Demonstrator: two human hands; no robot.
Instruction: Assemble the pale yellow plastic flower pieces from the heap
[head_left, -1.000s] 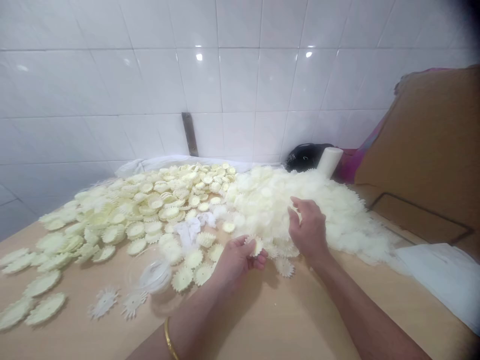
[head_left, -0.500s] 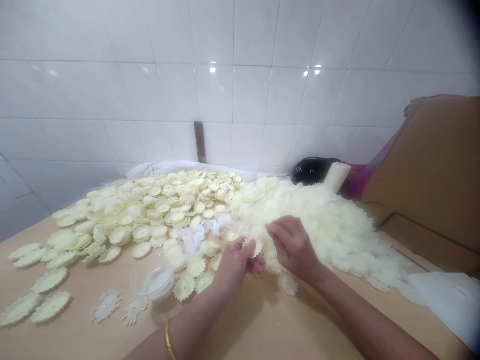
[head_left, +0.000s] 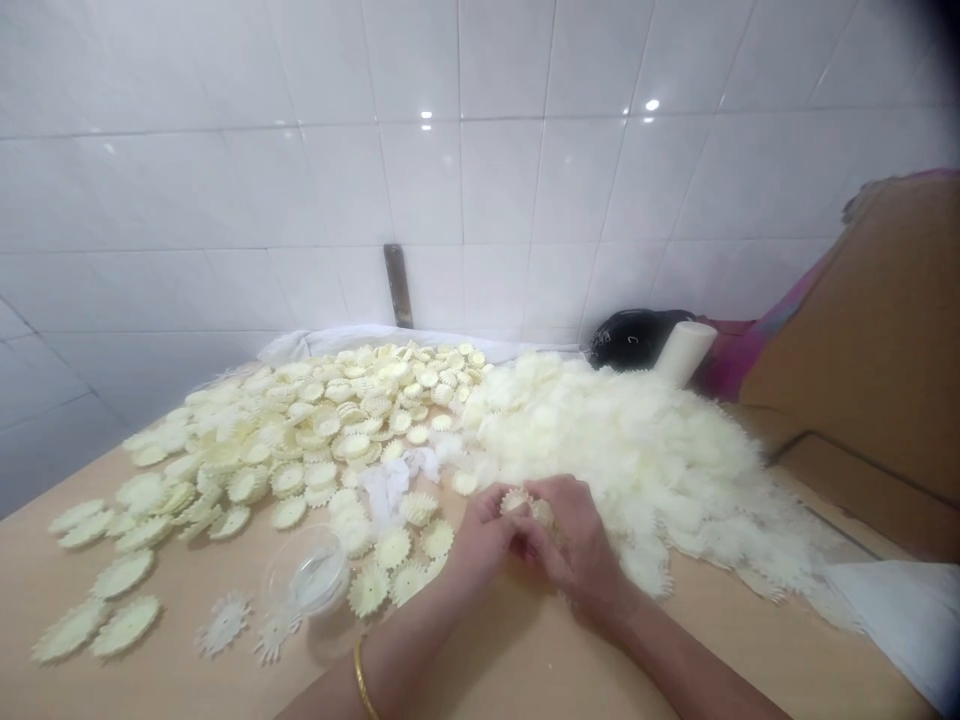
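My left hand (head_left: 484, 538) and my right hand (head_left: 574, 545) meet over the wooden table (head_left: 495, 660), both closed on a small stack of pale toothed flower pieces (head_left: 519, 501) held between the fingertips. Right behind them lies a big heap of white fringed pieces (head_left: 645, 450). To the left spreads a wide scatter of yellowish assembled flowers (head_left: 322, 430). A gold bangle (head_left: 363, 680) shows on my left wrist.
A small clear plastic cup (head_left: 309, 575) sits left of my left forearm. A white cylinder (head_left: 684, 352) and a black object (head_left: 631, 338) stand by the tiled wall. Brown cardboard (head_left: 870, 350) leans at the right, with a white sheet (head_left: 900, 610) below it.
My right hand has drawn back from the white heap and come down onto the piece in my left hand. Both hands now press together.
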